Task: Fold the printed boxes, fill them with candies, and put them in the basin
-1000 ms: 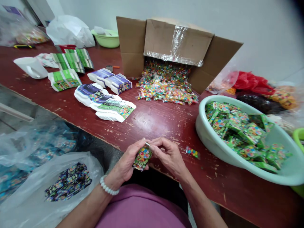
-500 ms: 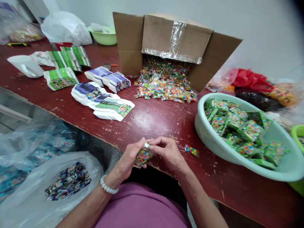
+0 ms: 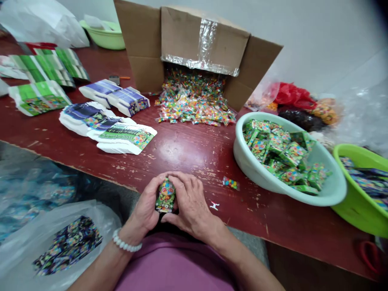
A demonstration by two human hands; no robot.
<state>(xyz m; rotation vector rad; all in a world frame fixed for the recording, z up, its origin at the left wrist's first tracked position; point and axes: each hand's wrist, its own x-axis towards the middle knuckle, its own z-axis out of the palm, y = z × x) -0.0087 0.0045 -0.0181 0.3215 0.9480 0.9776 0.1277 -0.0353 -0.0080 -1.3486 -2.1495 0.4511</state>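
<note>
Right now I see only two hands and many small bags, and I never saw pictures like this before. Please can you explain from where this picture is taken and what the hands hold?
This picture comes from one camera worn on a person's head, so you look forward and down over their own arms. No machine is here. The left hand and right hand together hold a small green packet. Behind them is a worn red table. On it, an open cardboard box has small bright bags heaped at its mouth. To the right, a pale green basin holds many green packets, and one small bag lies alone on the table.
</note>
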